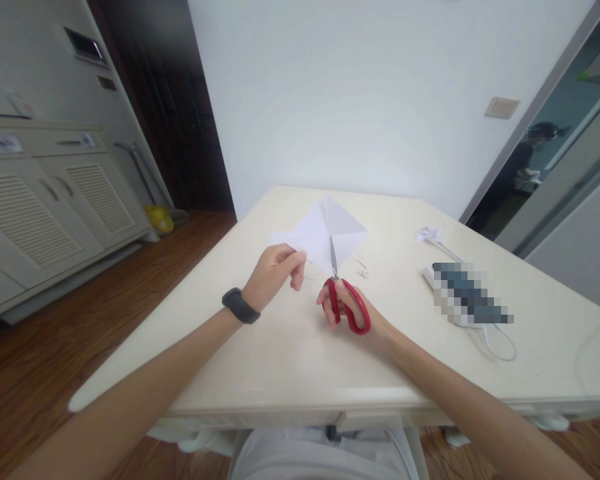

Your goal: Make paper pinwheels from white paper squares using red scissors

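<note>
A square sheet of white paper (347,230) with crease lines is held up above the table, one corner toward me. My left hand (279,267) pinches it at its left corner between thumb and fingers. In my right hand (350,303) is a pair of scissors (353,310) with red handles, my fingers through the loops. The blades point away from me and lie at the near corner of the paper, along its middle crease. Small white paper scraps (363,272) lie on the table just right of the blades.
The cream table (260,373) reaches to a white wall. On its right lie a pixelated device (470,293) with a white cord loop and a folded white paper piece (430,233) with a stem. A person (517,160) is beyond the doorway at right.
</note>
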Available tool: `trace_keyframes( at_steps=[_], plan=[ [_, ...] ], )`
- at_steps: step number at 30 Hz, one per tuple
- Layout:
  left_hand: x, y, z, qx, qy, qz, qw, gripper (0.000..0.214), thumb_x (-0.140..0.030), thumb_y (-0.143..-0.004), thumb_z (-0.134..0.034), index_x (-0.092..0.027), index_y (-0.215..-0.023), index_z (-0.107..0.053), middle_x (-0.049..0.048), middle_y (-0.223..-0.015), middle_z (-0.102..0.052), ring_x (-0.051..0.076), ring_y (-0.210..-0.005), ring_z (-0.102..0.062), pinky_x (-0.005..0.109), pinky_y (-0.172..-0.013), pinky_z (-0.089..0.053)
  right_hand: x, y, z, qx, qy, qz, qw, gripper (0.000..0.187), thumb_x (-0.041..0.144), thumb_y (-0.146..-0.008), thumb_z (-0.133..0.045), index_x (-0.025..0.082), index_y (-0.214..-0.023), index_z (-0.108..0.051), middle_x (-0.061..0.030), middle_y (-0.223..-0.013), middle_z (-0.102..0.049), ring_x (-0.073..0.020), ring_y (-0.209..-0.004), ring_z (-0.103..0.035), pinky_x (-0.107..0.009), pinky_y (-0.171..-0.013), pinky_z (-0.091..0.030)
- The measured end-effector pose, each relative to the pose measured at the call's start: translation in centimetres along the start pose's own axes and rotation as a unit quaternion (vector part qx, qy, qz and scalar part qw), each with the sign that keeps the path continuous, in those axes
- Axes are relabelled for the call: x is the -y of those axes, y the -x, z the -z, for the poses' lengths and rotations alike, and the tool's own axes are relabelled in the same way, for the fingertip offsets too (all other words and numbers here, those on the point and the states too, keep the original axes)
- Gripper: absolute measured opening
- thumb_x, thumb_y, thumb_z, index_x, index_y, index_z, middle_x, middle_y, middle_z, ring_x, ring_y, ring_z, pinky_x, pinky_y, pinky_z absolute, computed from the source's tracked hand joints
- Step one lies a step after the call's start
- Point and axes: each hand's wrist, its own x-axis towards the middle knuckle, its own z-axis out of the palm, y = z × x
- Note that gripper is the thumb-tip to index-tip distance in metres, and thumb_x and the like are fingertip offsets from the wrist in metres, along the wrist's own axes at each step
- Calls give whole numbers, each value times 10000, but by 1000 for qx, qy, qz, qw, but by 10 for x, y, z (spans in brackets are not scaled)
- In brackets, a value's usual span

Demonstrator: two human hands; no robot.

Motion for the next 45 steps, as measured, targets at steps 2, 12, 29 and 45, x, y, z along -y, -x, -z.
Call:
trace_keyframes(
  at_steps=[2,12,29,45],
  plan=[
    [0,0,0,2,2,0,1000,391,-242,-862,-419,-154,-488,-490,-28,-410,-487,97,-417,-476,239,-493,-398,0,0,0,1,-1,1,1000,479,508,-903,-292,153,-780,-589,24,-482,-476,-105,-474,-389,-249,-527,-316],
    [-1,1,0,11,2,2,1000,387,-243,-864,-424,-154,-493,-488,-30,-407,-483,98,-414,-476,242,-492,-392,1,0,0,0,3,1,1000,470,505,-903,-295,154,-802,-591,23,-488,-484,-109,-484,-391,-254,-544,-321],
    [-1,0,0,16,-8,2,1000,392,-246,-861,-415,-158,-485,-479,-30,-404,-480,98,-408,-476,236,-485,-389,3,0,-1,-5,4,0,1000,471,513,-900,-294,154,-814,-586,26,-488,-481,-108,-482,-392,-254,-547,-329],
    [-3,0,-2,13,-21,6,1000,386,-257,-850,-408,-161,-483,-477,-22,-401,-484,104,-403,-476,238,-479,-389,4,1,-2,-11,11,-4,1000,499,549,-883,-287,156,-813,-585,26,-496,-476,-111,-472,-389,-253,-526,-317]
  ],
)
